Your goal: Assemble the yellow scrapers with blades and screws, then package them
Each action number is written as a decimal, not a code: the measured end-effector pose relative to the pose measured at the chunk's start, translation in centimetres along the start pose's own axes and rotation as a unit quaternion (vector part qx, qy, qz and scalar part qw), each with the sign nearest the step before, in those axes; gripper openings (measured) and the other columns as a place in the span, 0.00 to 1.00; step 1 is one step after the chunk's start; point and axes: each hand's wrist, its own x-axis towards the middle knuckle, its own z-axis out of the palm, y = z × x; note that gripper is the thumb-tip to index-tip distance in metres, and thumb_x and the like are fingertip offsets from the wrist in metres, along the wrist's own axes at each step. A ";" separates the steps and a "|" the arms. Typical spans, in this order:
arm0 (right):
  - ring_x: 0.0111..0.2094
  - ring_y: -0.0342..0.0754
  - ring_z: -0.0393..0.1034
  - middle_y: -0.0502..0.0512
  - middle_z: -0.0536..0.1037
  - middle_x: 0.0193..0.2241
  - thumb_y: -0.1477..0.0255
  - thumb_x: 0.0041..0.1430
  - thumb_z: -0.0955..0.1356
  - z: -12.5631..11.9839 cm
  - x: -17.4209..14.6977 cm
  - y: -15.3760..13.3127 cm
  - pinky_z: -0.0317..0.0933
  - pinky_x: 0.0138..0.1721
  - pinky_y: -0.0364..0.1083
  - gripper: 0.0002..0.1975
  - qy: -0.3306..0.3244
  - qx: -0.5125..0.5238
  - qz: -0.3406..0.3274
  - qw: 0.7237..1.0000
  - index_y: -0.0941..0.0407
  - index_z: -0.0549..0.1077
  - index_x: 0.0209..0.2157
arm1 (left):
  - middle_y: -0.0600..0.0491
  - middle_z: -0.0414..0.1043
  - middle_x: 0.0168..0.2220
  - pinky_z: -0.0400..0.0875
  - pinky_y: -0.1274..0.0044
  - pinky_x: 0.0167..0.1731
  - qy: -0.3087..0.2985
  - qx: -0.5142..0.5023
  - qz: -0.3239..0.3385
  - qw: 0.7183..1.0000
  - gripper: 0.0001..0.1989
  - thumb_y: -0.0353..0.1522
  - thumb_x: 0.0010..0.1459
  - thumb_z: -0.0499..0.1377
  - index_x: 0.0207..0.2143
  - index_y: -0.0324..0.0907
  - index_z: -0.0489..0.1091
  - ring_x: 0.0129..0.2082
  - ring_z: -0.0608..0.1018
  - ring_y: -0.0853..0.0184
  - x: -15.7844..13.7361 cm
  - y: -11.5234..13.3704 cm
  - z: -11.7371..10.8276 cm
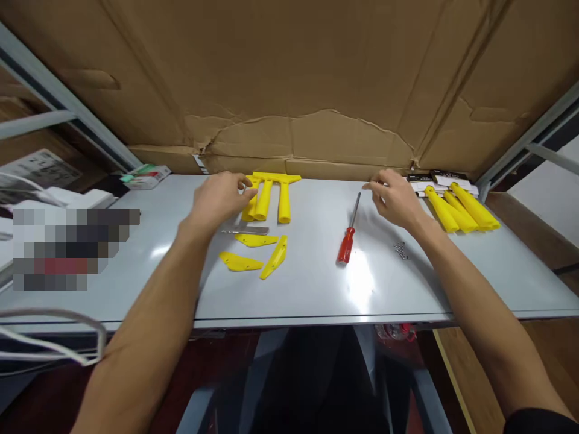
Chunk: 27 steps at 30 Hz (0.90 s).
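My left hand [222,196] is at the left edge of a row of yellow T-shaped plastic scraper handles [284,202], its thumb and index finger apart. Whether it touches the nearest handle I cannot tell. Just below lie a flat metal blade [246,230] and three yellow cover plates with holes, one of them an angled plate [240,263]. Over the table's back part, my right hand [392,196] hovers with fingers loosely spread, close to the tip of a red-handled screwdriver [347,244]. A small pile of screws [400,250] lies below my right wrist.
More yellow handles [461,208] lie at the right, by black-and-white packets [452,179]. A small box [145,176] stands at the back left. White cables [54,337] hang at the left front. Cardboard [298,78] walls the back, between metal frames [58,90].
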 end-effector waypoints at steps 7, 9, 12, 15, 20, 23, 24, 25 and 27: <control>0.41 0.48 0.65 0.59 0.77 0.41 0.77 0.70 0.61 0.4 -0.7 -2.0 0.60 0.44 0.49 0.16 0.016 0.024 -0.085 0.996 0.58 0.80 0.45 | 0.39 0.78 0.54 0.71 0.57 0.52 0.055 0.067 -0.015 0.996 0.25 0.44 0.68 0.51 0.52 0.38 0.80 0.57 0.74 0.46 0.6 0.3 3.2; 0.41 0.48 0.66 0.59 0.77 0.41 0.77 0.70 0.61 0.5 -0.7 -2.0 0.60 0.44 0.49 0.16 0.017 0.027 -0.085 0.996 0.58 0.80 0.45 | 0.39 0.77 0.54 0.73 0.57 0.50 0.069 0.076 0.010 0.995 0.25 0.46 0.67 0.52 0.49 0.42 0.81 0.60 0.72 0.43 0.2 1.4 4.0; 0.42 0.48 0.66 0.60 0.77 0.41 0.77 0.70 0.61 0.8 -0.7 -2.2 0.60 0.45 0.49 0.16 0.016 0.038 -0.093 0.995 0.58 0.80 0.45 | 0.40 0.78 0.51 0.73 0.57 0.51 0.080 0.084 0.057 0.992 0.26 0.50 0.68 0.52 0.47 0.43 0.82 0.59 0.72 0.44 -0.9 3.4 5.1; 0.40 0.47 0.65 0.59 0.77 0.39 0.77 0.70 0.60 1.1 -0.7 -2.7 0.60 0.44 0.48 0.17 0.028 0.041 -0.106 0.993 0.58 0.81 0.45 | 0.41 0.80 0.45 0.72 0.57 0.52 0.057 0.094 0.080 0.991 0.30 0.55 0.65 0.54 0.53 0.42 0.79 0.57 0.72 0.43 -2.1 5.1 5.7; 0.38 0.46 0.64 0.58 0.78 0.38 0.77 0.70 0.61 1.3 -0.7 -3.6 0.57 0.41 0.48 0.16 0.032 0.039 -0.120 0.991 0.58 0.80 0.43 | 0.39 0.79 0.43 0.70 0.57 0.52 0.024 0.107 0.086 0.990 0.32 0.54 0.64 0.57 0.58 0.41 0.73 0.59 0.71 0.40 -2.6 5.9 6.1; 0.39 0.46 0.65 0.58 0.78 0.39 0.77 0.69 0.60 1.4 -0.7 -4.1 0.59 0.41 0.48 0.16 0.019 0.044 -0.120 0.992 0.58 0.81 0.43 | 0.43 0.79 0.38 0.70 0.59 0.51 0.035 0.084 0.093 0.991 0.24 0.46 0.61 0.60 0.54 0.43 0.75 0.57 0.73 0.42 -2.5 6.0 6.2; 0.39 0.46 0.65 0.58 0.78 0.39 0.77 0.69 0.60 1.4 -0.8 -4.4 0.60 0.41 0.48 0.17 0.014 0.048 -0.116 0.992 0.59 0.81 0.44 | 0.45 0.78 0.36 0.71 0.60 0.49 0.043 0.072 0.093 0.992 0.21 0.43 0.59 0.61 0.52 0.44 0.75 0.54 0.75 0.44 -2.6 6.1 6.3; 0.39 0.46 0.65 0.59 0.77 0.40 0.77 0.69 0.60 1.5 -0.8 -4.7 0.61 0.42 0.47 0.17 0.011 0.051 -0.110 0.993 0.58 0.80 0.45 | 0.47 0.78 0.35 0.71 0.62 0.48 0.055 0.059 0.094 0.992 0.19 0.41 0.58 0.62 0.50 0.45 0.76 0.52 0.76 0.46 -2.8 6.3 6.3; 0.38 0.44 0.66 0.59 0.76 0.46 0.77 0.69 0.60 1.5 -0.9 -5.4 0.62 0.41 0.47 0.19 0.010 0.065 -0.093 0.993 0.57 0.79 0.52 | 0.49 0.77 0.33 0.71 0.64 0.44 0.093 0.026 0.103 0.990 0.18 0.38 0.56 0.62 0.48 0.46 0.76 0.46 0.78 0.50 -3.5 7.1 6.1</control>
